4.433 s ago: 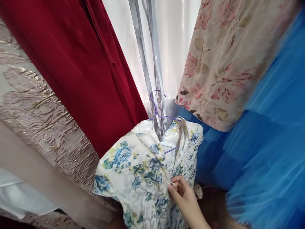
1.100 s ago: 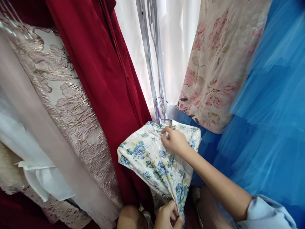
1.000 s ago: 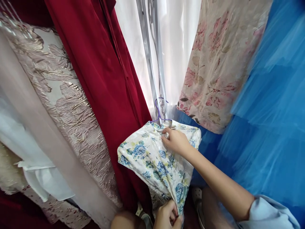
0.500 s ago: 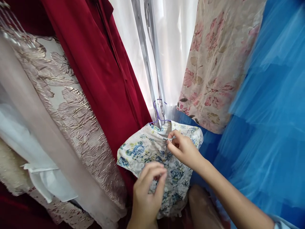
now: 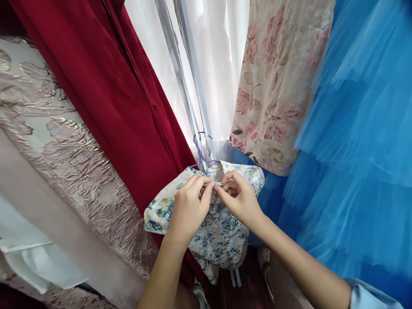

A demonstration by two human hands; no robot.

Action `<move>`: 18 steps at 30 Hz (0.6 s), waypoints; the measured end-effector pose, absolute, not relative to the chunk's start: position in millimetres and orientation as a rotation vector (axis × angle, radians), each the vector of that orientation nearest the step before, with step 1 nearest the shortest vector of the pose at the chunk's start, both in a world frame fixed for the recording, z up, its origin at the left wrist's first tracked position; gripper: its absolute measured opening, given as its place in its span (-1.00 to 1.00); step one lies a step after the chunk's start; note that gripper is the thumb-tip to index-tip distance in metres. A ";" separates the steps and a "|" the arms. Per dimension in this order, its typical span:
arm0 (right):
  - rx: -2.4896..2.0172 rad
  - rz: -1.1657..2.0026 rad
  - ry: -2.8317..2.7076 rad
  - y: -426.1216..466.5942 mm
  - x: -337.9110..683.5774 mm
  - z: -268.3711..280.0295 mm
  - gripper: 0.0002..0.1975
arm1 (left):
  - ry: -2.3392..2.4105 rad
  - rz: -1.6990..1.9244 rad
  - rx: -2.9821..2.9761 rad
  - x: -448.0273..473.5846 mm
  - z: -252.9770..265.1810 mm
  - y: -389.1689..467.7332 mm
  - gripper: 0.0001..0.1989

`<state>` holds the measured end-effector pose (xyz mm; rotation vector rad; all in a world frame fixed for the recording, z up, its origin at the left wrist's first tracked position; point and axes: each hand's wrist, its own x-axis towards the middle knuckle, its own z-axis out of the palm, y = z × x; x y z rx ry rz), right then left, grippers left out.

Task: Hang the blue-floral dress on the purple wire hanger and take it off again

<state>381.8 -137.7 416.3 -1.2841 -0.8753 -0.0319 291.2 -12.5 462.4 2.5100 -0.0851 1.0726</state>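
Note:
A white blouse with blue and yellow-green flowers (image 5: 222,236) hangs on a purple wire hanger (image 5: 200,156) in front of me. Both my hands meet at the front of its neckline. My left hand (image 5: 192,201) pinches the neckline edge between thumb and fingers. Right beside it, my right hand (image 5: 240,197) pinches the same edge from the other side, fingertips almost touching. A small pale fastening seems to lie between the fingertips, mostly hidden by them.
Grey metal poles (image 5: 180,64) stand behind the hanger, before a white curtain (image 5: 219,51). A dark red garment (image 5: 106,94) and a textured pinkish one (image 5: 83,141) hang left. On the right are a pink-flowered cloth (image 5: 273,94) and a blue tulle dress (image 5: 360,128).
My left hand has risen from below the neckline and joined the right hand there, closing on the edge. My right hand keeps its pinch. The view has shifted slightly.

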 end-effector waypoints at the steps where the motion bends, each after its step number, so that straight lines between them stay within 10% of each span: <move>1: -1.255 -0.038 -0.839 -136.6 381.6 416.1 -0.75 | -0.087 1.085 2.507 291.5 463.2 -12.6 -0.88; 18: -1.187 0.068 -0.706 -124.8 378.4 415.2 -0.82 | -0.159 1.182 2.447 298.4 464.3 -16.6 -0.91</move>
